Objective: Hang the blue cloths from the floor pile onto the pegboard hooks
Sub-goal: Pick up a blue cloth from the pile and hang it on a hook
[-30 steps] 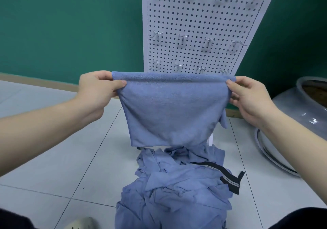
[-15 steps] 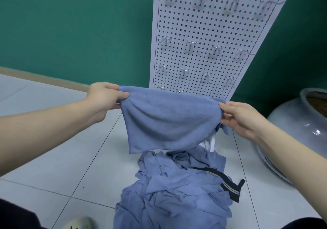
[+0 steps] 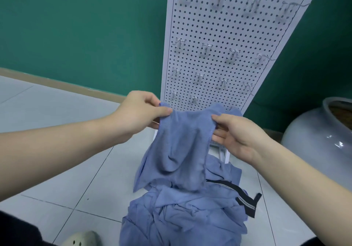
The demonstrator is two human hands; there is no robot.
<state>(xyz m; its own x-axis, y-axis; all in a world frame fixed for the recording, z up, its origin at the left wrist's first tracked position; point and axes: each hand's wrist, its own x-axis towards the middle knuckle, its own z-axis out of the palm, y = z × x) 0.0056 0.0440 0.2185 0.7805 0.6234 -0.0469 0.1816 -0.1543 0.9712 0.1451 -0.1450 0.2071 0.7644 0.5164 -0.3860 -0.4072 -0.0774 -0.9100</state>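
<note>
Left hand [image 3: 140, 112] and right hand [image 3: 236, 131] pinch one blue cloth [image 3: 179, 150] — slack (above the pile [image 3: 181, 217]) — before the pegboard [image 3: 219, 36].

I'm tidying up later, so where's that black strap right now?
In the head view, the black strap lies on the right side of the blue cloth pile on the floor, below the right hand.

The blue cloth [image 3: 182, 150] looks soft, matt terry; the hooks [image 3: 206, 48] shiny wire; the grey jar [image 3: 314, 141] glossy glaze.

The pegboard [image 3: 224, 36] runs off the top edge, its foot hidden behind the held cloth [image 3: 182, 146]. The grey jar [image 3: 320, 137] at far right and the pile [image 3: 182, 217] are cropped.
</note>
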